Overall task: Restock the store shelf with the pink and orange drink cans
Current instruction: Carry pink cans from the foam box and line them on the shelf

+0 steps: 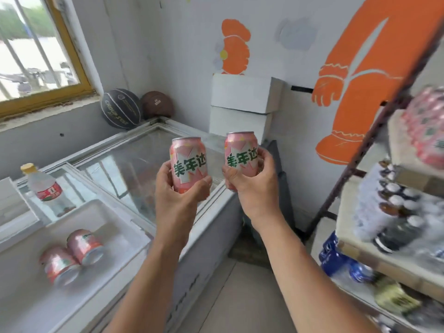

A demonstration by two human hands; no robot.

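Two big things fill your view: a chest freezer (134,164) with sliding glass lids on your left, and the store shelf (379,264) on your right. The shelf is blurred; a wrapped pack of pink cans (425,131) lies on its upper board, and dark bottles (394,205) with pale caps stand on the board below. On the near end of the freezer sits a white foam box (120,236), open at the top. In it two spare pink cans (85,243) lie on their sides, touching each other. Against the back wall two white cartons (245,94) are stacked. In the corner under the window rest a black basketball (120,108) and a brown basketball (157,104).

Your left hand (177,188) grips the left can (188,162) upright, fingers and thumb wrapped round its lower half. Your right hand (249,179) grips the right can (241,157) the same way. You hold both cans in the air over the freezer's right edge, near each other but not touching, and well apart from the shelf. A small plastic bottle (45,186) with yellow cap and red label stands on the glass behind the foam box.
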